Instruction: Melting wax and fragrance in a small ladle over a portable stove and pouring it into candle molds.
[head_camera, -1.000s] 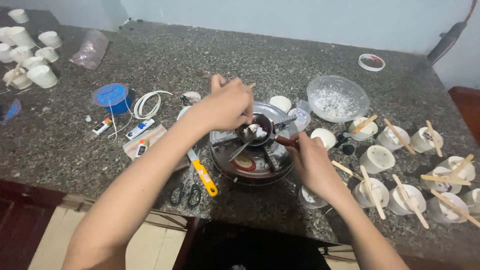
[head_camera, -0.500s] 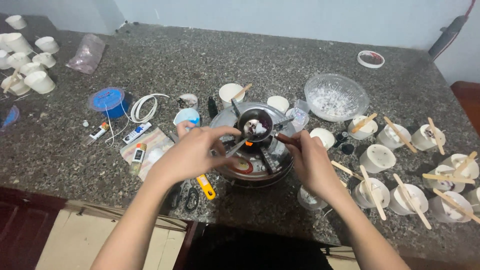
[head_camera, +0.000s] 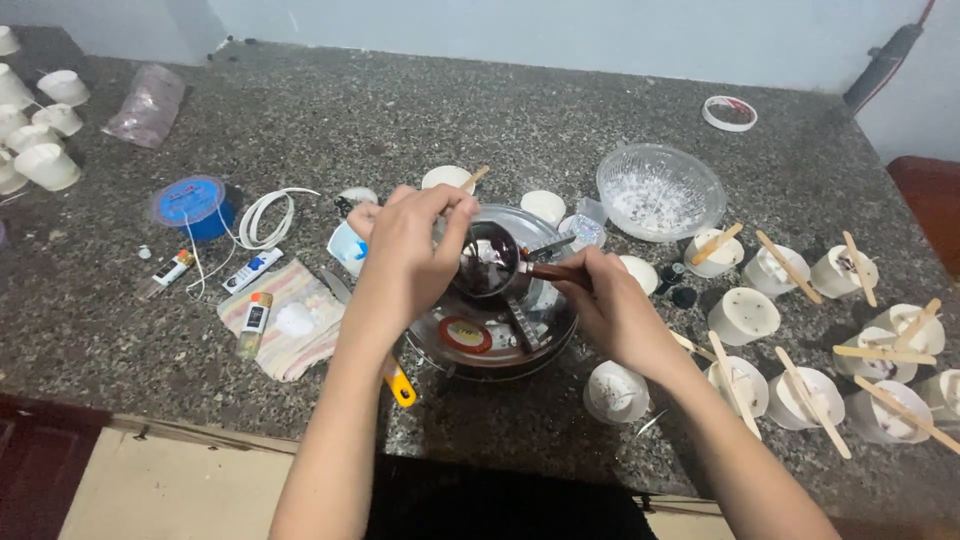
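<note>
Ladle (head_camera: 487, 262) sits at frame centre over a round metal stove (head_camera: 500, 330), bowl toward the left, handle running right and slightly down. Right hand (head_camera: 610, 305) closes around that handle. Left hand (head_camera: 408, 255) pinches a thin stirrer at the bowl's rim. White cups (head_camera: 745, 315) crowd the right.

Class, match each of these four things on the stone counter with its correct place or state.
Things:
1. small dark pot
2. glass bowl
3. blue spool
4. striped cloth

Places or states:
A. lies flat, left of the left hand
B. sits on the round metal burner
C. holds white flakes
D. stands beside a white cord coil

Pairs: 1-B, 2-C, 3-D, 4-A.
</note>
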